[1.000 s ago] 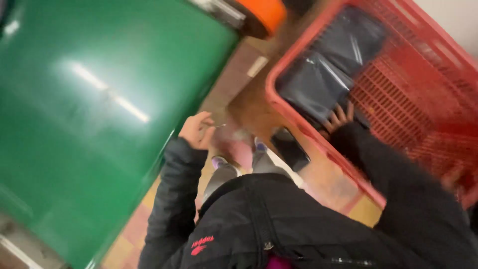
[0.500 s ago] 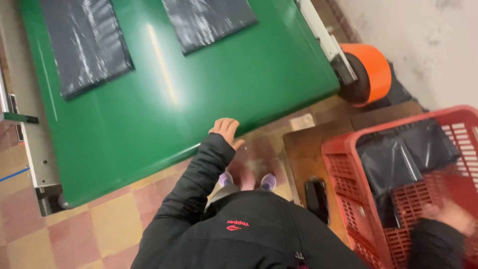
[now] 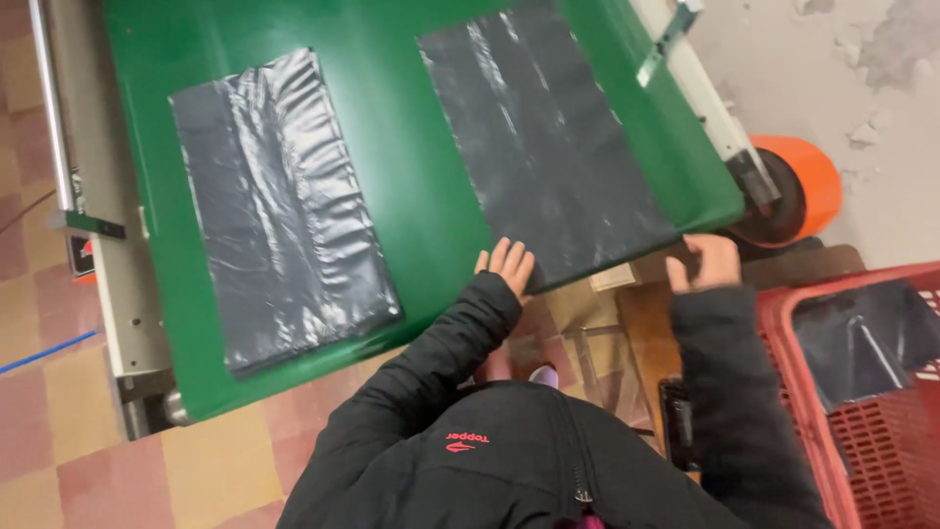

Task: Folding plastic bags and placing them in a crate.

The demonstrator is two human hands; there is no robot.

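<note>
head view, looking straight down past a black jacket [image 3: 529, 460]. the green worktop [image 3: 411, 196] fills the upper left; its near edge runs on a slant from lower left to right. two flat black plastic bags lie on it, well apart from each other: the left bag [image 3: 279, 206] toward the left side, and the right bag [image 3: 553, 142] with its near end at the worktop's front edge. a grey metal rail [image 3: 98, 196] runs along the worktop's left side, a pale rail [image 3: 700, 93] along its right, with an orange roller [image 3: 808, 186] at that rail's near end. lower right stands a red plastic basket [image 3: 783, 323] with another black bag [image 3: 867, 338] inside it. a brown board [image 3: 646, 323] sits between basket and worktop; the floor [image 3: 59, 441] is checkered tile. my left hand [image 3: 507, 266] lies flat, fingers spread, touching the near left corner of the right bag at the worktop edge; its grip is wide, holding nothing. my right hand [image 3: 707, 263] is just beside the bag's near right corner, slightly blurred, fingers part curled; i cannot tell if it pinches the bag edge. nothing lies between either hand and that bag.
</note>
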